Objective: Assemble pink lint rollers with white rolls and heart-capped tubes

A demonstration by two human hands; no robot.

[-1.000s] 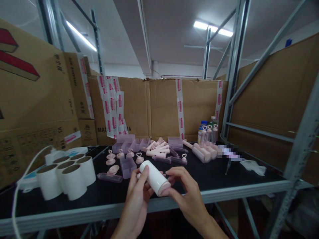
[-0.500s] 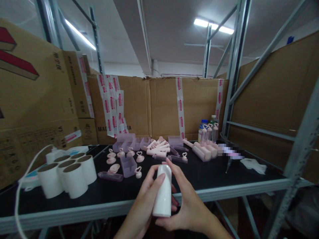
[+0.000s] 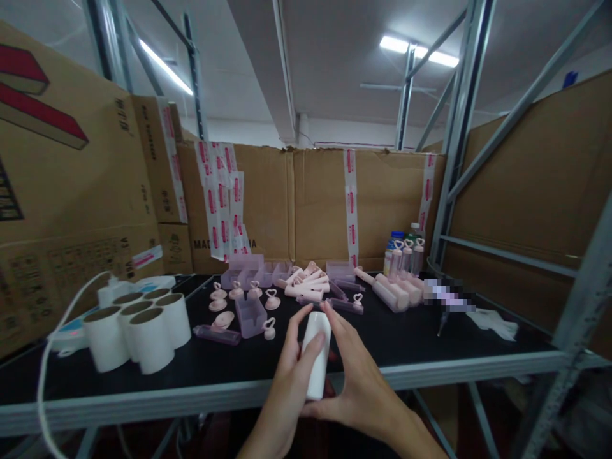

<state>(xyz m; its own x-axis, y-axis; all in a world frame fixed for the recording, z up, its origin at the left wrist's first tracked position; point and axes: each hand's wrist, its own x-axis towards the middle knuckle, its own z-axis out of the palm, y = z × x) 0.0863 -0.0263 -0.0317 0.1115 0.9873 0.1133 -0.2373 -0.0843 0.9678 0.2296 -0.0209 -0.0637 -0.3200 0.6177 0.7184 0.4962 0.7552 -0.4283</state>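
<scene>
Both hands, left hand (image 3: 291, 376) and right hand (image 3: 356, 382), close their fingers around one white roller (image 3: 317, 354) (upright, over the shelf (image 3: 229, 370) edge). Beyond: five white rolls (image 3: 138, 325), one purple box (image 3: 251, 315), cardboard boxes (image 3: 310, 204).

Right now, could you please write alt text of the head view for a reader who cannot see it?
Two bare hands hold a white roll upright over the front edge of a black shelf: left hand on its left side, right hand around its right side and base. On the shelf are white rolls, small pink parts and cardboard boxes behind.
</scene>
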